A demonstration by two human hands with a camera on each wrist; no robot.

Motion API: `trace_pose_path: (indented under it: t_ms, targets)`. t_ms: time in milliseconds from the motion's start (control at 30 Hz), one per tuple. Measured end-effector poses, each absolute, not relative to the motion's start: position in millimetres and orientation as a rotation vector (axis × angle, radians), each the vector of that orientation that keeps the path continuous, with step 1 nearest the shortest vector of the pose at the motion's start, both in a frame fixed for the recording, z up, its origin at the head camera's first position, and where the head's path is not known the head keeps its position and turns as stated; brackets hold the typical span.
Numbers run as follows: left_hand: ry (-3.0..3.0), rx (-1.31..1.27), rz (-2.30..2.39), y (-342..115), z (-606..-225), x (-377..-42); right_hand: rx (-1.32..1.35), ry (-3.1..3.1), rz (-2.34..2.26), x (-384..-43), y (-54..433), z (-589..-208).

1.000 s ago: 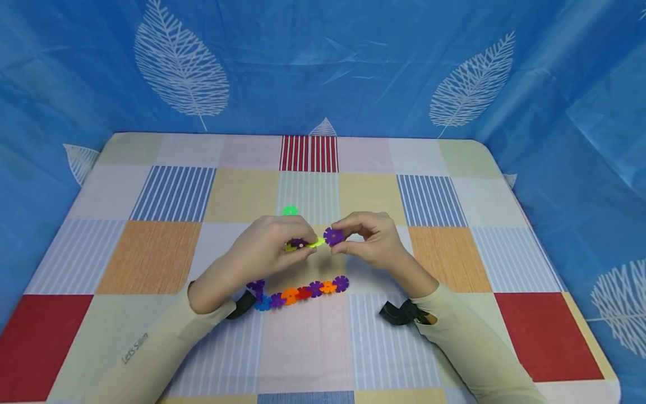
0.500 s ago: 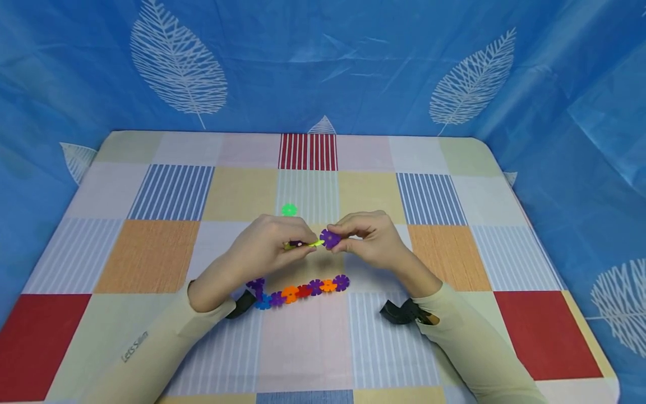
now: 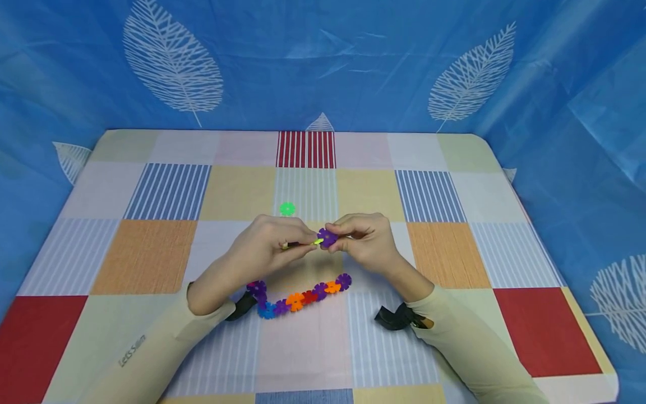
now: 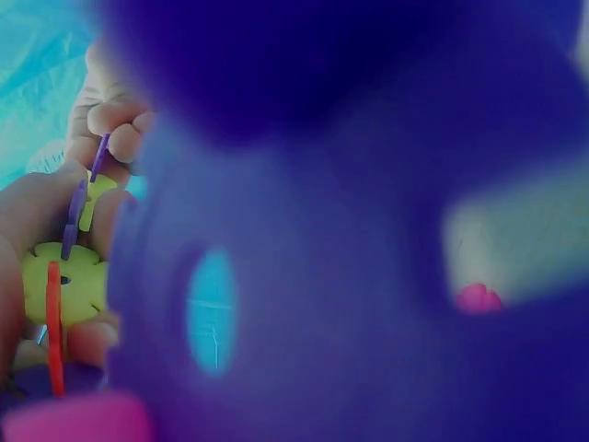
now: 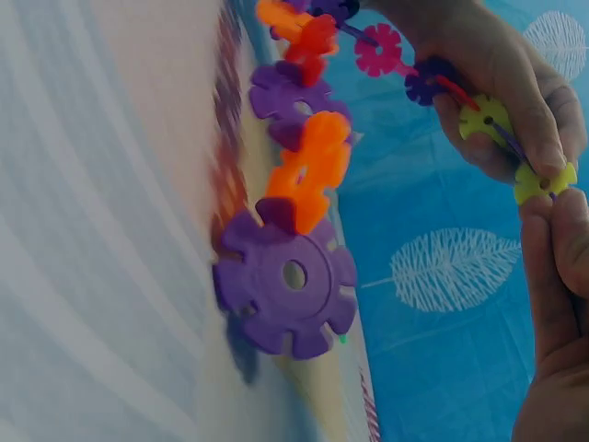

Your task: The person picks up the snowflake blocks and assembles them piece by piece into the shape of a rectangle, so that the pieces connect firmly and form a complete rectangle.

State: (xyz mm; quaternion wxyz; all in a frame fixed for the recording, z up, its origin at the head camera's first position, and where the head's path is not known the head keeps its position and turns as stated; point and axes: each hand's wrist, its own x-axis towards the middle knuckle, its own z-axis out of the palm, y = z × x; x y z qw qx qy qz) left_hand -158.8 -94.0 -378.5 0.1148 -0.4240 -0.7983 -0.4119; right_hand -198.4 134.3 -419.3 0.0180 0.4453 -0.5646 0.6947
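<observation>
My left hand (image 3: 267, 244) pinches a yellow flower-shaped linking disc (image 5: 545, 182) at the end of a long chain. From my right hand (image 3: 370, 240), thumb and fingers grip a purple disc (image 3: 328, 238), which meets the yellow one edge to edge; how deep the slots engage is hidden. The chain runs back under the left wrist through a pink disc (image 5: 378, 50) and purple ones. Its far end, with orange discs (image 3: 295, 302) and a purple end disc (image 5: 293, 281), stretches across the cloth in front of both hands. A blurred purple disc (image 4: 350, 295) fills the left wrist view.
One loose green disc (image 3: 287, 209) lies just beyond the left hand. A patchwork cloth (image 3: 303, 365) covers the table, and a blue curtain (image 3: 323, 67) with white leaves hangs behind. Black straps (image 3: 398, 317) sit at the sleeve cuffs.
The purple disc in my right hand has moved left against the yellow disc. The chain's part in front has shifted slightly, and the green disc shows more fully.
</observation>
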Motion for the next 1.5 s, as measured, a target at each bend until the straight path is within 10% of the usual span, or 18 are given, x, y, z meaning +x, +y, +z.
trace_pose_path:
  t_ms: [1033, 1500]
  targets:
    - [-2.885, -0.703, -0.844, -99, -365, -152, 1.167, -2.711, 1.747, -211, 133, -417]
    - [-3.037, -0.606, -0.871, -111, -355, -150, 1.815, -2.762, 0.556, -215, 98, -422]
